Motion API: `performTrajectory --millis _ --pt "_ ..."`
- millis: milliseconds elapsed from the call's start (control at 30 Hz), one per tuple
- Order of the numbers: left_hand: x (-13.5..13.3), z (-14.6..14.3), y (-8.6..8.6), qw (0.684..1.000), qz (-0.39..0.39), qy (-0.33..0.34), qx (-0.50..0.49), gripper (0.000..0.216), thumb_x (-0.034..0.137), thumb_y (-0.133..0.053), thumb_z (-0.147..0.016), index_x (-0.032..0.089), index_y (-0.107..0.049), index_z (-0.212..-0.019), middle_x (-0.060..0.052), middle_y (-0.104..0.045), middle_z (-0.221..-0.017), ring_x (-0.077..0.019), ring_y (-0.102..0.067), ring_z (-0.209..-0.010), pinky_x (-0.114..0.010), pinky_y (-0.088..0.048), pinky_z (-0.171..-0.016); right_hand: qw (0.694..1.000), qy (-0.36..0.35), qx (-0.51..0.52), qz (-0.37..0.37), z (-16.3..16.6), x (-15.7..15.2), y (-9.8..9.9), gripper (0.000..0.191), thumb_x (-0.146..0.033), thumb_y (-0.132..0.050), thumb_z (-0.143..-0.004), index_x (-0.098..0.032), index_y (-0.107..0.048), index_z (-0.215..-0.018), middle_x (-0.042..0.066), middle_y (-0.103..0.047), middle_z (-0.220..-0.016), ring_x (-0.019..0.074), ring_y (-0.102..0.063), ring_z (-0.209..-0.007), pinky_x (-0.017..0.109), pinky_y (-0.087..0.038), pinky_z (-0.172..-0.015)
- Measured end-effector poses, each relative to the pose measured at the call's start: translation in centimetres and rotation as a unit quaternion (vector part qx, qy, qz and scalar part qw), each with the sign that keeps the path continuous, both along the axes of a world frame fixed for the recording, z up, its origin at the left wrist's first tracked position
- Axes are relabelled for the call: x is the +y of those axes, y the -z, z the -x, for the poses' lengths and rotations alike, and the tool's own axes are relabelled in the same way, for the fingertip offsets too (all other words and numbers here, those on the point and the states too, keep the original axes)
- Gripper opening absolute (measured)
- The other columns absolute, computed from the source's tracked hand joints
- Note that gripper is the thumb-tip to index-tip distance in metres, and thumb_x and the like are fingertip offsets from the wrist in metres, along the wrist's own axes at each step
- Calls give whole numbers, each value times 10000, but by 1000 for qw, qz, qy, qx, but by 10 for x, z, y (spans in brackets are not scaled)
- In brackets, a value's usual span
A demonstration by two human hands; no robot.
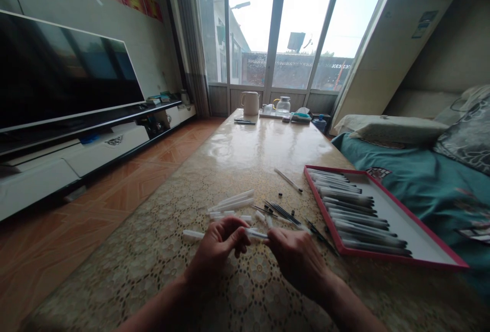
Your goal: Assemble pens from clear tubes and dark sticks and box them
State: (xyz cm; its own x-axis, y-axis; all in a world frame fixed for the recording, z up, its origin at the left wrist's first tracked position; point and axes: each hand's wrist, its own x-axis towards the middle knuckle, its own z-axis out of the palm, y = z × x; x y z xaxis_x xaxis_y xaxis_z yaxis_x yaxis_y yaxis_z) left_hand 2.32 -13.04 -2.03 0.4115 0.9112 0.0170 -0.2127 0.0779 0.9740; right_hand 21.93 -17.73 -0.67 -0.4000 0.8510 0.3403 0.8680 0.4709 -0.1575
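Note:
Between my two hands, low over the near part of the table, a pen (257,234) with a pale, translucent body lies roughly level. My left hand (224,240) pinches its left end between thumb and fingers. Closed around its right end is my right hand (293,250). Just beyond the hands lie white pen barrels (233,201), some short white caps (222,214), dark refills (283,213) and small black end plugs (280,195). Another white barrel (191,234) sticks out left of my left hand. A single pen (288,180) rests farther off.
To the right, a pink-rimmed box (432,262) holds several pens in a row. At the table's far end stand a kettle (250,103), a glass pitcher (283,105) and a tissue pack (301,116). A teal-covered sofa (413,169) borders the right; a television (69,69) is left.

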Motion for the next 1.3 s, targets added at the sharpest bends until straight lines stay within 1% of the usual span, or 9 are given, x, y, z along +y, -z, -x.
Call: performTrajectory --millis 400,500,633,733,900,1000,1067,1133,1300 --pt "-9 -4 -5 998 -56 -8 18 217 339 -671 -778 135 -628 -839 -36 -665 -629 -106 -562 -507 -209 -435 -470 948 -15 246 204 -5 2 -4 325 -346 -434 -930 -180 -584 -693 -21 -563 -603 103 -506 -575 209 -334 -564" --pt "-4 -5 -4 998 -55 -14 28 260 355 -658 -786 131 -622 -915 -33 -661 -636 -110 -561 -506 -216 -441 -468 951 -18 243 188 -6 6 -5 319 -341 -448 -924 -182 -582 -683 -26 -552 -595 102 -492 -569 211 -325 -556" --pt "2 -5 -4 992 -81 -78 53 411 392 -602 -824 141 -542 -1144 -2 -638 -615 -96 -519 -467 -199 -400 -436 961 26 248 121 -15 10 -7 278 -334 -428 -930 -186 -564 -738 -17 -546 -617 116 -491 -576 232 -340 -564" --pt "2 -3 -4 985 -98 -126 63 399 413 -577 -836 139 -537 -1124 16 -608 -580 -92 -501 -457 -189 -369 -425 937 67 327 106 -29 11 -18 279 -358 -382 -944 -176 -574 -854 0 -572 -655 116 -512 -557 234 -386 -547" --pt "1 -2 -3 981 -107 -142 82 382 423 -562 -841 143 -536 -1100 15 -604 -585 -95 -498 -459 -191 -369 -427 895 91 430 75 -68 9 -53 334 -407 -460 -900 -155 -531 -1107 46 -650 -766 153 -607 -622 279 -497 -595" --pt "1 -4 -4 979 -108 -147 87 370 423 -562 -840 147 -536 -1085 19 -601 -582 -95 -492 -453 -188 -360 -414 926 155 341 47 -106 13 -68 251 -375 -484 -877 -179 -561 -1014 65 -688 -793 191 -650 -708 303 -505 -650" --pt "1 -4 -5 979 -109 -149 87 354 422 -562 -839 148 -542 -1061 21 -597 -577 -95 -492 -449 -187 -358 -408 943 224 246 1 -135 18 -68 203 -332 -492 -854 -198 -585 -976 71 -705 -823 220 -664 -783 312 -490 -679" --pt "1 -5 -6 979 -109 -151 87 333 417 -562 -839 148 -551 -1037 23 -595 -576 -93 -491 -448 -186 -361 -409 945 291 143 -43 -162 24 -59 171 -281 -491 -831 -203 -604 -933 77 -704 -905 244 -658 -852 333 -473 -710" --pt "1 -4 -8 978 -110 -156 81 302 401 -563 -841 154 -560 -1015 28 -589 -572 -88 -488 -450 -182 -366 -416 941 332 -21 -67 -207 33 -18 174 -227 -485 -829 -210 -637 -912 88 -661 -1014 270 -607 -983 365 -442 -757"
